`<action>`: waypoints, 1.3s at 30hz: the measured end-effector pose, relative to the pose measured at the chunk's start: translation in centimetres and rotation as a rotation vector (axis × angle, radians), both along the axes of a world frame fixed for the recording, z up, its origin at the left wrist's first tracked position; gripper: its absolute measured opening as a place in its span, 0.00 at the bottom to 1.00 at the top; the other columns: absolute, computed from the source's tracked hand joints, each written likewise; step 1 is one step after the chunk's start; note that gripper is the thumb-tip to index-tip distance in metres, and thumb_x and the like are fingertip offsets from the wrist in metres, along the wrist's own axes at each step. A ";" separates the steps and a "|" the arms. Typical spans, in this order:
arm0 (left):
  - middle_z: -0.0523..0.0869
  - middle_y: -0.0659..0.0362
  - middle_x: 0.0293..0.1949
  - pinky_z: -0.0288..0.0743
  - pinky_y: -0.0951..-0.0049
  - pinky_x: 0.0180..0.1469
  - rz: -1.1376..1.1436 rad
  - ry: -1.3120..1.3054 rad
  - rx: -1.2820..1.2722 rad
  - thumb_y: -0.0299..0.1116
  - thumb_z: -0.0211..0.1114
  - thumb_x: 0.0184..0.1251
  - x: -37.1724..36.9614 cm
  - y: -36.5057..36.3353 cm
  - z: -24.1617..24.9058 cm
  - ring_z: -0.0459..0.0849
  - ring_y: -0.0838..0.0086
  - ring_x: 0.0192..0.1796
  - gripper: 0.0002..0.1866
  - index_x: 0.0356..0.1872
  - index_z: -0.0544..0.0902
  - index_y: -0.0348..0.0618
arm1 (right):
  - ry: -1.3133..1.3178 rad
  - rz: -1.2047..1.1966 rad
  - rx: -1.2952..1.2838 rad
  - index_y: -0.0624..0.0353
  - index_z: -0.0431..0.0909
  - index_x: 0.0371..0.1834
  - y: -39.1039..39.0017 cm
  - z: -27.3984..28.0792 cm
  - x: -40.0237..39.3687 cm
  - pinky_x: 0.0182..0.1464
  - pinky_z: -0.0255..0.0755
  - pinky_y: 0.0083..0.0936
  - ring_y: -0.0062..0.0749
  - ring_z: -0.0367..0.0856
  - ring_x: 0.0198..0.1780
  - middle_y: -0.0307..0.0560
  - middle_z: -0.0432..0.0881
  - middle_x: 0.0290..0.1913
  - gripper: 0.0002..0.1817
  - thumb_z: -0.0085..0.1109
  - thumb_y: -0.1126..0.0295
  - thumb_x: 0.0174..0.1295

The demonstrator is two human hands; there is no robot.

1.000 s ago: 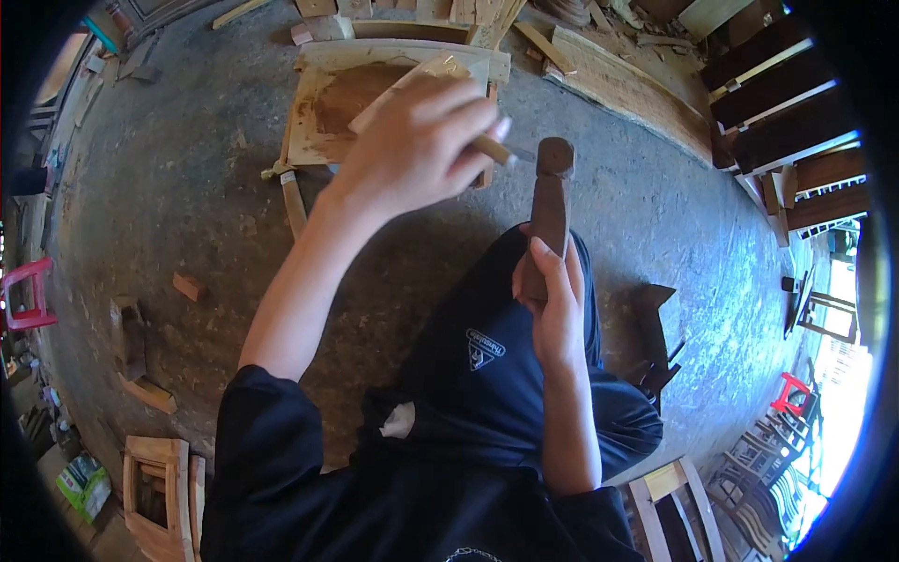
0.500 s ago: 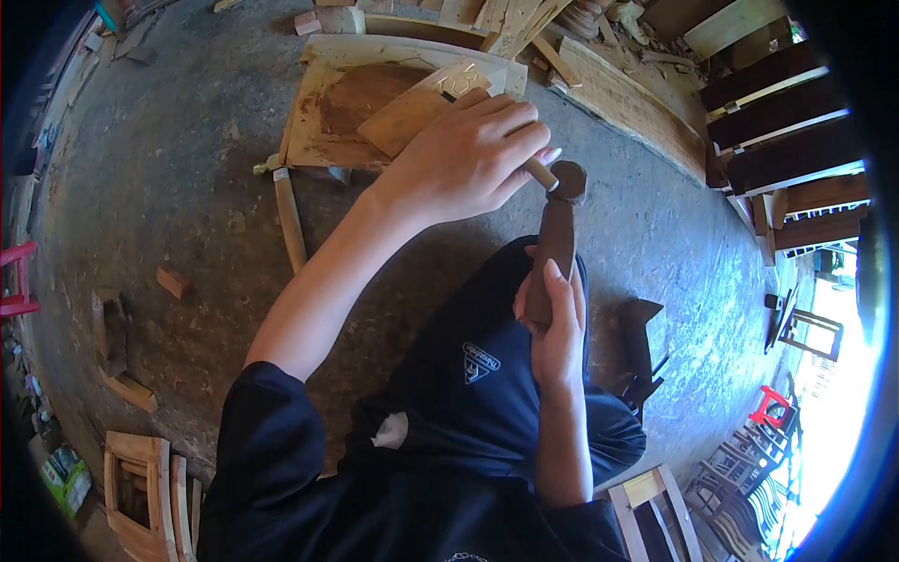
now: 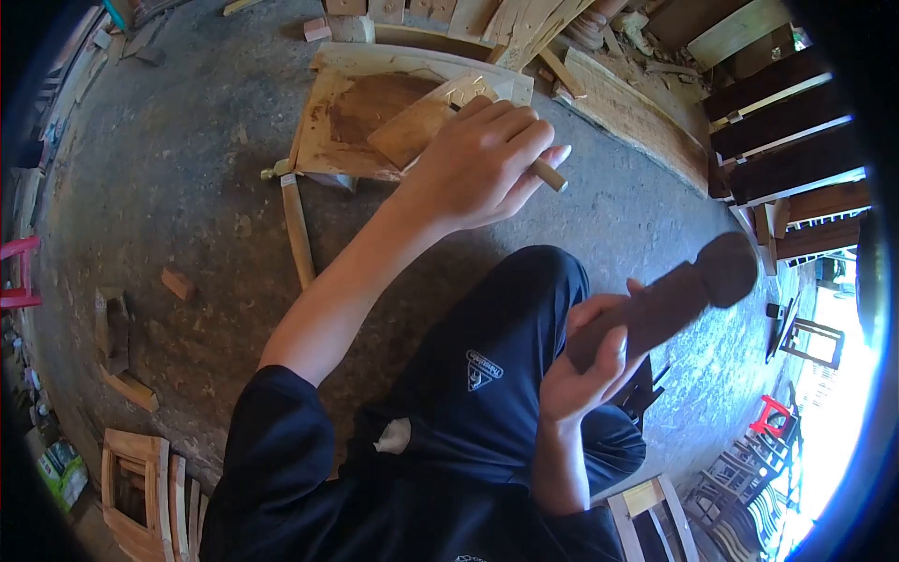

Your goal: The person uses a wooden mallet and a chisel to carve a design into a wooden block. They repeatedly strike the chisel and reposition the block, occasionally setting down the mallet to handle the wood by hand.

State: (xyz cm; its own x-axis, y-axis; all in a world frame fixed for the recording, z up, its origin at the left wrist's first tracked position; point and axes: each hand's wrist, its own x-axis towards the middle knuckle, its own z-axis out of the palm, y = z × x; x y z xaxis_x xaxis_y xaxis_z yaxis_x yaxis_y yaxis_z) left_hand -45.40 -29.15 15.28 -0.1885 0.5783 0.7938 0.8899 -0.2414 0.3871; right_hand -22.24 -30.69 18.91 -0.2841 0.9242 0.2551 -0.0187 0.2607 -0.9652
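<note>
My left hand (image 3: 487,159) is closed around a chisel whose wooden handle end (image 3: 551,175) sticks out to the right. The hand hovers over a small carved wooden board (image 3: 417,126) lying on a larger pale wood panel (image 3: 328,112) on the floor. My right hand (image 3: 585,370) grips a dark wooden mallet (image 3: 679,295) by its handle. The mallet's round head points up and right, well clear of the chisel. My legs in dark trousers (image 3: 487,347) fill the lower middle.
Concrete floor with wood scraps: a long stick (image 3: 298,229), a small block (image 3: 176,283), wooden frames (image 3: 140,487) at lower left. Planks and dark slatted furniture (image 3: 787,122) stand at upper right. Red stools (image 3: 19,272) sit at the left edge and lower right.
The mallet head was against the chisel's handle end half a second ago. Now my right hand has swung it back to the right and lower. My left hand stayed over the board.
</note>
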 end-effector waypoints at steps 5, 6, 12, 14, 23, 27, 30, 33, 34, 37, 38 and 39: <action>0.79 0.54 0.30 0.75 0.58 0.41 -0.007 -0.003 -0.036 0.34 0.72 0.72 -0.1 -0.3 0.7 0.81 0.57 0.34 0.14 0.32 0.74 0.41 | -0.071 0.033 0.032 0.68 0.64 0.72 -1.0 -0.3 -0.3 0.44 0.68 0.23 0.25 0.76 0.36 0.49 0.81 0.34 0.38 0.56 0.46 0.73; 0.79 0.54 0.30 0.75 0.58 0.41 -0.007 0.002 -0.029 0.33 0.72 0.72 -0.3 -0.3 0.9 0.81 0.57 0.34 0.14 0.33 0.74 0.41 | -0.075 0.018 0.012 0.68 0.66 0.70 -1.3 -0.1 -0.9 0.43 0.67 0.21 0.23 0.75 0.35 0.47 0.80 0.33 0.37 0.55 0.46 0.73; 0.80 0.54 0.31 0.75 0.58 0.42 -0.023 0.006 -0.060 0.34 0.72 0.72 -0.4 -0.3 0.8 0.82 0.56 0.35 0.14 0.33 0.75 0.41 | -0.055 0.166 -0.115 0.65 0.61 0.73 -1.1 -0.6 0.1 0.37 0.68 0.20 0.19 0.74 0.31 0.46 0.82 0.41 0.32 0.60 0.61 0.74; 0.81 0.54 0.31 0.76 0.58 0.43 -0.029 0.016 -0.072 0.34 0.72 0.73 -0.5 -0.4 0.8 0.82 0.56 0.35 0.13 0.34 0.76 0.41 | -0.074 0.171 -0.124 0.64 0.61 0.73 -1.2 -0.6 0.0 0.34 0.68 0.19 0.19 0.74 0.30 0.47 0.82 0.40 0.32 0.60 0.60 0.74; 0.82 0.54 0.31 0.76 0.57 0.42 -0.038 -0.013 -0.057 0.34 0.72 0.72 -0.8 -0.5 0.6 0.83 0.55 0.35 0.13 0.33 0.77 0.41 | 0.049 0.172 -0.104 0.64 0.58 0.73 -2.1 0.4 -0.5 0.29 0.70 0.19 0.24 0.76 0.28 0.52 0.82 0.40 0.30 0.56 0.63 0.74; 0.82 0.54 0.30 0.75 0.56 0.41 -0.034 -0.043 -0.019 0.35 0.71 0.73 -0.6 -0.4 0.7 0.83 0.54 0.34 0.13 0.33 0.77 0.41 | -0.023 0.243 0.141 0.62 0.58 0.69 -1.6 -0.6 -1.6 0.34 0.73 0.21 0.24 0.78 0.32 0.52 0.82 0.42 0.24 0.53 0.72 0.75; 0.82 0.55 0.30 0.74 0.57 0.40 -0.045 -0.011 -0.028 0.35 0.70 0.74 -0.8 -0.5 0.8 0.83 0.56 0.34 0.13 0.33 0.77 0.41 | -0.129 0.370 -0.440 0.61 0.58 0.66 -3.4 -0.1 -1.7 0.36 0.76 0.25 0.25 0.77 0.32 0.50 0.81 0.44 0.21 0.54 0.79 0.75; 0.81 0.55 0.30 0.74 0.58 0.41 -0.056 -0.032 0.007 0.35 0.70 0.74 -0.7 -0.3 0.5 0.83 0.57 0.35 0.13 0.32 0.77 0.42 | -0.026 0.316 -0.411 0.61 0.57 0.69 -4.5 -1.8 -1.5 0.35 0.75 0.24 0.25 0.77 0.31 0.49 0.80 0.43 0.23 0.56 0.75 0.77; 0.81 0.55 0.30 0.74 0.58 0.41 -0.058 -0.016 -0.004 0.35 0.70 0.74 -0.8 -0.4 0.2 0.83 0.57 0.35 0.13 0.32 0.77 0.42 | 0.051 0.285 -0.313 0.61 0.57 0.71 -4.9 -1.8 -2.1 0.35 0.75 0.24 0.24 0.77 0.31 0.49 0.80 0.42 0.24 0.55 0.73 0.78; 0.82 0.56 0.32 0.74 0.58 0.41 -0.064 0.016 -0.061 0.36 0.70 0.74 -0.7 -0.6 0.3 0.82 0.58 0.35 0.13 0.32 0.77 0.43 | 0.036 0.321 -0.106 0.62 0.57 0.73 -4.8 -4.2 -2.4 0.33 0.74 0.23 0.24 0.77 0.30 0.48 0.80 0.40 0.26 0.54 0.68 0.79; 0.82 0.56 0.31 0.74 0.58 0.41 -0.066 0.016 -0.049 0.36 0.70 0.75 -0.6 -0.4 0.3 0.82 0.58 0.35 0.13 0.32 0.77 0.43 | -0.004 0.334 -0.120 0.63 0.57 0.73 -4.8 -4.6 -1.9 0.34 0.75 0.23 0.24 0.77 0.30 0.48 0.81 0.40 0.26 0.54 0.67 0.79; 0.82 0.56 0.31 0.73 0.58 0.41 -0.064 0.018 -0.038 0.36 0.70 0.75 -0.6 -0.2 0.1 0.82 0.58 0.35 0.13 0.32 0.77 0.44 | -0.046 0.347 -0.133 0.64 0.57 0.73 -4.8 -4.5 -1.7 0.34 0.75 0.23 0.25 0.77 0.30 0.48 0.81 0.39 0.26 0.54 0.66 0.79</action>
State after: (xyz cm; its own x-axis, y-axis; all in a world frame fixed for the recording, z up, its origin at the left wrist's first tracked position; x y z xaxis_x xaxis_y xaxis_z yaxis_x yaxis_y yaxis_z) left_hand -46.04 -29.38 15.37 -0.1364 0.6184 0.7739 0.8798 -0.2835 0.3815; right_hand -23.96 -35.45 14.40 -0.5948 0.7951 0.1187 -0.0400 0.1182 -0.9922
